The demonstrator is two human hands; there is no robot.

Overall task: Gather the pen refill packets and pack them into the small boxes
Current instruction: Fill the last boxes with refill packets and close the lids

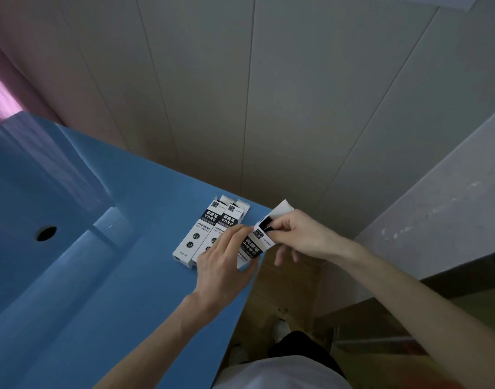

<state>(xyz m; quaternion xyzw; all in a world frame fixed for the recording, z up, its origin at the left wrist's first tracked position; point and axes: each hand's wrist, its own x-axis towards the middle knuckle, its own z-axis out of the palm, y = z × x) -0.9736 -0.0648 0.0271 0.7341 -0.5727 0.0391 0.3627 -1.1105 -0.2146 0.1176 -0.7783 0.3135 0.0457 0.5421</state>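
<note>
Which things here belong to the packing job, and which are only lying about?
Job: box held in left hand and right hand; two open boxes on blue table.
Not job: round hole, wall panels.

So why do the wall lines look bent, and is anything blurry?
Head view: the wide-angle lens splays the grey wall panel seams; light is dim and even, without glare; print on the two white-and-black boxes lying on the blue table is soft, the left hand slightly blurred.

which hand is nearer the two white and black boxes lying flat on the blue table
Left. The left hand overlaps the nearer of the two lying boxes; the right hand is off beyond the held box.
</note>
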